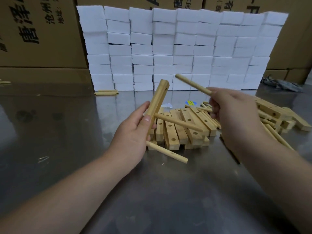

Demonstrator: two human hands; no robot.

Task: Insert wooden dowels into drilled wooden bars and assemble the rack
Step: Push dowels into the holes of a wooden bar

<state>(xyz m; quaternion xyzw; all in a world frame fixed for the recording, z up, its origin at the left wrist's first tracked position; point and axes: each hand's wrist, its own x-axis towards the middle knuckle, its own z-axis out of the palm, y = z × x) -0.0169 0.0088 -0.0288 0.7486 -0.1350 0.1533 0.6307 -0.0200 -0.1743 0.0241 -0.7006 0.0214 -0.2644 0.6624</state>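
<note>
My left hand [133,137] grips a drilled wooden bar [158,100], held nearly upright above the metal table. Two dowels stick out of the bar to the right: one at mid height [179,122] and one at its lower end [167,152]. An open hole shows near the bar's top. My right hand [234,114] holds a loose dowel [192,83] by one end, its free tip pointing up-left, a short way right of the bar's top. It does not touch the bar.
A pile of drilled bars [184,129] lies on the steel table [152,191] behind my hands, with more bars and dowels [276,120] to the right. Stacked white foam blocks [179,48] and cardboard boxes [38,31] close off the back. Two stray dowels [106,92] lie by the foam.
</note>
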